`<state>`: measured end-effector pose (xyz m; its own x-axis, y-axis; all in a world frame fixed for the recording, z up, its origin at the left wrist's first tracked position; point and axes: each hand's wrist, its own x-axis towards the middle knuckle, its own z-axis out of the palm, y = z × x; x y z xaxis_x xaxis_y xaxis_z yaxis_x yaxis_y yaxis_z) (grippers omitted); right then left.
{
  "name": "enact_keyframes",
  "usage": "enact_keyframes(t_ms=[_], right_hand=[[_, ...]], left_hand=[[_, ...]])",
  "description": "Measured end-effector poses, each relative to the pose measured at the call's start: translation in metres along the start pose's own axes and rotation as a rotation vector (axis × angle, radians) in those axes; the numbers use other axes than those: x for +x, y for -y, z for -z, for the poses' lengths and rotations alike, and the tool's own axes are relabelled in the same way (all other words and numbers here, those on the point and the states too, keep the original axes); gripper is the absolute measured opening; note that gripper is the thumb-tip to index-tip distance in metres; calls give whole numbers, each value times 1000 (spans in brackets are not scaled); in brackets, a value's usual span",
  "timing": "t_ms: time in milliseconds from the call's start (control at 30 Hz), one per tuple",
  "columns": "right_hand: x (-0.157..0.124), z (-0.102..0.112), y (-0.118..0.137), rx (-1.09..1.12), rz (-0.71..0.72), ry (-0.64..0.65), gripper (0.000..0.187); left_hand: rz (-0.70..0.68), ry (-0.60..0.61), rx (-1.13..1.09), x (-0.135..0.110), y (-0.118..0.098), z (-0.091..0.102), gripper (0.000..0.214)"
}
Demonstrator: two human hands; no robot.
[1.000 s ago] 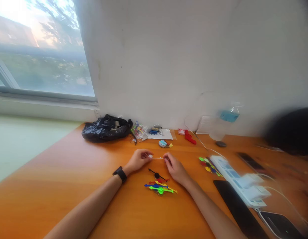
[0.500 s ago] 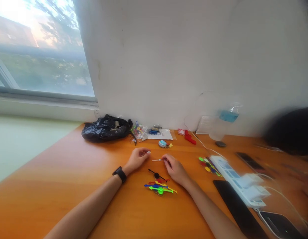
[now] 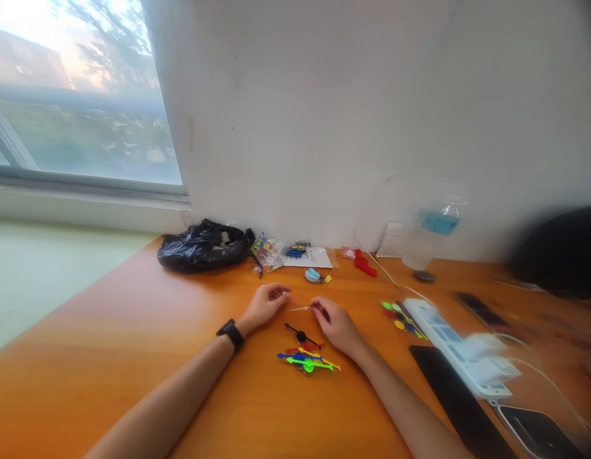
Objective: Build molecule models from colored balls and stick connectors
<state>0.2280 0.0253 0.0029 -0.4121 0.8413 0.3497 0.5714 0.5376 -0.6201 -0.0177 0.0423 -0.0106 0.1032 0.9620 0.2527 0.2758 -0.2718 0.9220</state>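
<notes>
My left hand (image 3: 266,302), with a dark watch on its wrist, pinches a small white piece (image 3: 284,293) that looks like a round disc, mostly hidden by the fingertips. Across a small gap, my right hand (image 3: 334,322) is closed on one end of a thin white arrow (image 3: 301,308) whose point faces left. On the table just below both hands lie several plastic arrow spinners: a black spinner (image 3: 301,336), a blue spinner (image 3: 290,357), a green spinner (image 3: 308,365), and red and yellow ones partly covered in the heap.
At the back lie a black plastic bag (image 3: 204,247), a clear bag of coloured pieces (image 3: 267,250), a tape-measure-like round item (image 3: 313,275) and a red object (image 3: 364,264). Coloured discs (image 3: 399,324) and a power strip (image 3: 448,344) are at right. Another person's dark head (image 3: 558,252) shows far right.
The white piece in my left fingers has turned and shows less of its round face. The white arrow has tilted slightly; both hands stay nearly in place.
</notes>
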Motion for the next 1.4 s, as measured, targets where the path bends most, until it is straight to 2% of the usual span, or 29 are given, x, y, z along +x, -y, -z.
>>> enact_keyframes(t_ms=[200, 367, 533, 667, 967, 1200, 1400], right_hand=[[-1, 2, 6, -10, -37, -39, 20], [-2, 4, 7, 13, -44, -62, 25], [-3, 3, 15, 47, 3, -10, 25], [-4, 1, 18, 42, 29, -30, 25], [-4, 0, 16, 27, 43, -20, 26], [-4, -1, 15, 40, 48, 34, 24], [-5, 0, 18, 36, 27, 83, 23]], left_hand=[[6, 55, -14, -5, -17, 0, 46], [-15, 163, -110, -8, -26, 0, 53], [9, 248, -103, -13, -30, -6, 53], [37, 330, -83, -15, -30, -9, 57], [19, 313, -76, -14, -28, -8, 53], [-27, 325, -67, -13, -20, -8, 48], [-7, 340, -60, -12, -19, -7, 45]])
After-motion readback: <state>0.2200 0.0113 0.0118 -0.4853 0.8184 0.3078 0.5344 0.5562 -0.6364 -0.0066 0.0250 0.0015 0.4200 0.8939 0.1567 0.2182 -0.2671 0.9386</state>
